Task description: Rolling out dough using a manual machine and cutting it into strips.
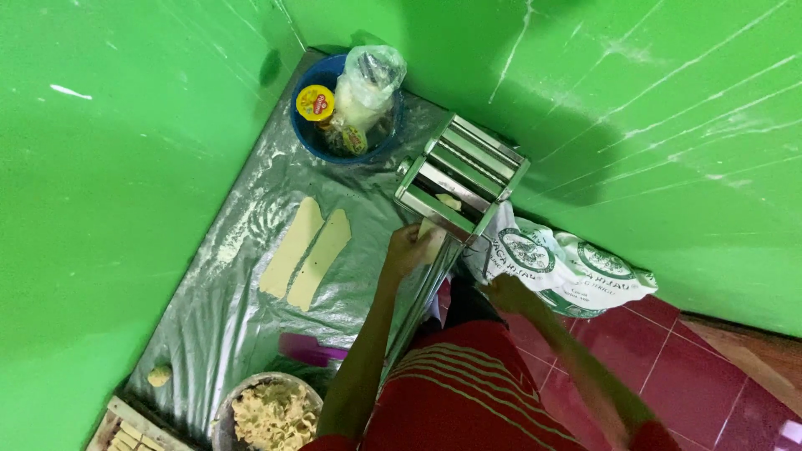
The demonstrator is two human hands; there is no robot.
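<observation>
A steel pasta roller machine (462, 177) stands at the edge of a foil-covered table (225, 309). My left hand (407, 248) holds a pale strip of dough (431, 230) at the machine's underside. My right hand (505, 292) is closed around the machine's crank handle below its right side. Two flat yellowish dough strips (306, 251) lie side by side on the table to the left of my left hand.
A blue bowl (315, 138) with a plastic bag and small yellow-lidded cups sits at the back corner. A printed white sack (568, 266) lies right of the machine. A bowl of crumbly dough (269, 413), a small dough ball (159, 376) and a purple scraper (311, 349) lie near me. Green walls close in.
</observation>
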